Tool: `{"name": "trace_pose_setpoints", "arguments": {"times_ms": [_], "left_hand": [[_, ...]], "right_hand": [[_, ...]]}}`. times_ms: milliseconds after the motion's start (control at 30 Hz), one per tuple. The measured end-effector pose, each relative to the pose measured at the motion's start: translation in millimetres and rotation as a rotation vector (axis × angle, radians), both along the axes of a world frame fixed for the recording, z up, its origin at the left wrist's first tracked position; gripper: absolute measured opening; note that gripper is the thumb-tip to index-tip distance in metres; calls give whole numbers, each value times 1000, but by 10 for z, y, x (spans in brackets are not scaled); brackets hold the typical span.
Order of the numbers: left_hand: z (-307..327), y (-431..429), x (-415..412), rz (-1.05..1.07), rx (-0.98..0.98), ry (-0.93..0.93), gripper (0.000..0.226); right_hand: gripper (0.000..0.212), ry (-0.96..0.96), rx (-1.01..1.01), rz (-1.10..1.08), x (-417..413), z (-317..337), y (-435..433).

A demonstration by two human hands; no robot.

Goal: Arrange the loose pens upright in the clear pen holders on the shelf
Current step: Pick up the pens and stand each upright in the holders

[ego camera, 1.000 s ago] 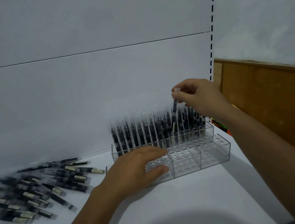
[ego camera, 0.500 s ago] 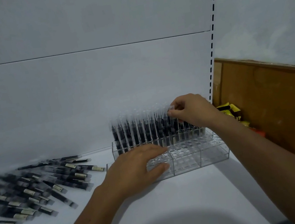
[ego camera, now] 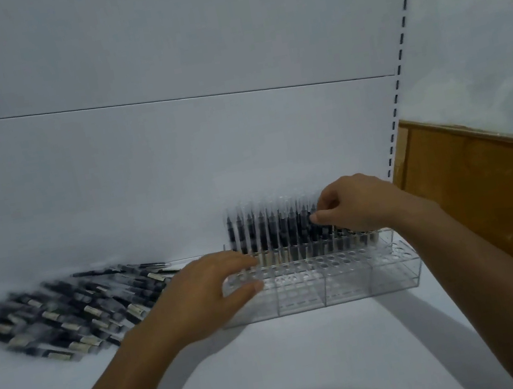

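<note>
A clear tiered pen holder [ego camera: 349,284] stands on the white shelf [ego camera: 295,365]. Its back rows carry several black pens standing upright [ego camera: 267,226], while the front holes show no pens. Off to the left, a heap of loose black pens [ego camera: 64,317] lies flat on the shelf. My left hand [ego camera: 198,297] rests with relaxed fingers on the holder's left end. Over the right part of the standing rows, my right hand [ego camera: 360,207] has its fingers curled and pinches the top of a pen that sits down among the others. The image is blurred.
The white back panel rises right behind the holder. A slotted shelf upright [ego camera: 399,76] runs up at the right, with a brown wooden panel [ego camera: 495,193] beyond it. Bare shelf surface lies in front of the holder.
My right hand came down and slightly left with the pen, from above the rows into them. The left hand stayed on the holder's left end.
</note>
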State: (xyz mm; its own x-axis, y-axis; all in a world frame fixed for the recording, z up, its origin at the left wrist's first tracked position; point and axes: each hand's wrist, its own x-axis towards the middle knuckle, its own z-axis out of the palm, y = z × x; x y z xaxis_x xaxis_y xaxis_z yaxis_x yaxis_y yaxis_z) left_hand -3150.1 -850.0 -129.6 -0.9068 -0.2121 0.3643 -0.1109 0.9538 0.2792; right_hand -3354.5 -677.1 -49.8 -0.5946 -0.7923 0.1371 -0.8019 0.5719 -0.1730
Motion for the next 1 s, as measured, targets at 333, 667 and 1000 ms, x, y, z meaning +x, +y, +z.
{"name": "trace_pose_setpoints", "arguments": {"times_ms": [333, 667, 1000], "left_hand": [[-335, -744, 1196, 444, 10, 37, 88], [-556, -799, 1656, 588, 163, -187, 62], [-541, -776, 1699, 641, 305, 174, 13]], "right_hand": [[26, -142, -11, 439, 1412, -387, -1061], [28, -2, -92, 498, 1906, -1085, -1740], [18, -295, -191, 434, 1894, -1203, -1715]]}}
